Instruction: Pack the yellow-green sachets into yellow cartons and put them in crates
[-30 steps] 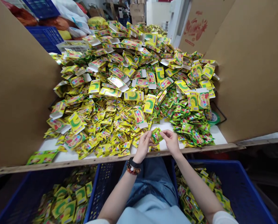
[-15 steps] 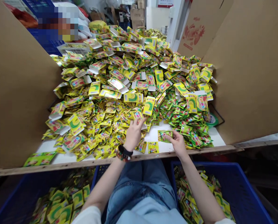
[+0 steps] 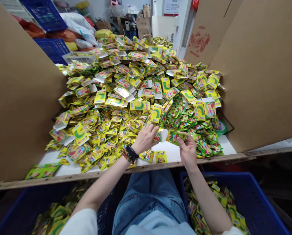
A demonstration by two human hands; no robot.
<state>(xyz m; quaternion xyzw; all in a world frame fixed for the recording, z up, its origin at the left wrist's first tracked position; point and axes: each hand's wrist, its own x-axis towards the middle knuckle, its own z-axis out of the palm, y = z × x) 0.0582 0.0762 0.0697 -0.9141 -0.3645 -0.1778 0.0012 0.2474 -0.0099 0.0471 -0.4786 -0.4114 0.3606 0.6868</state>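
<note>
My left hand (image 3: 146, 138), with a dark band and beads at its wrist, is closed around a small candy box (image 3: 158, 136) whose white flap stands open to the right. Most of that box is hidden under my fingers. Just right of the flap, my right hand (image 3: 188, 148) pinches a green-and-yellow sachet (image 3: 174, 137) between thumb and fingers. Two yellow sachets, one of them flat by the edge (image 3: 161, 157), lie on the white table below. Piled yellow sachets (image 3: 111, 130) are left of my hands, and green sachets (image 3: 204, 143) to the right.
A large heap of yellow boxes (image 3: 139, 105), many with open flaps, fills the table's back. Cardboard walls (image 3: 260, 75) flank both sides. A roll of green tape (image 3: 222, 127) sits at right. Below the wooden edge, a blue crate (image 3: 255, 195) holds packed boxes.
My left hand has taken hold of a box from the pile and drawn it right and down. My right hand has brought the sachet up close to the box's open end.
</note>
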